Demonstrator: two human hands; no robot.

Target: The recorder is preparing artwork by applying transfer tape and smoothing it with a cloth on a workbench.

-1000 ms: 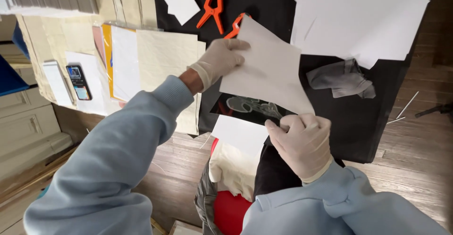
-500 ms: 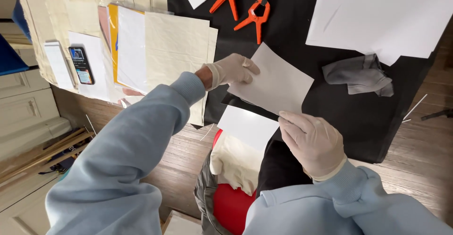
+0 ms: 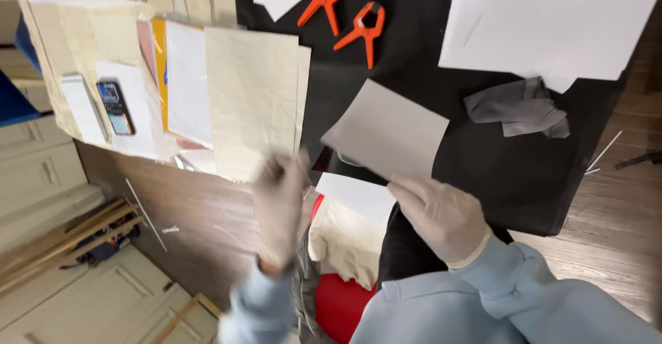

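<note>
The gloved right hand [image 3: 441, 216] pinches a small white sheet [image 3: 358, 195] at 6 o'clock of the grey sheet [image 3: 386, 133] lying on the black table [image 3: 414, 61], while the blurred left hand [image 3: 279, 206], its grip unclear, hangs at the white sheet's 9 o'clock.

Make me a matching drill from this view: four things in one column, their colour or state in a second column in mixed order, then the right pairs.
Things:
1. spring clamps
2. crumpled cloth
3. left hand
4. right hand

Colour or state:
A. grey, lying on the black mat
B. blurred, over the wooden floor
C. orange, two side by side
D. gloved, holding a small white sheet

Pairs: 1-C, 2-A, 3-B, 4-D
</note>
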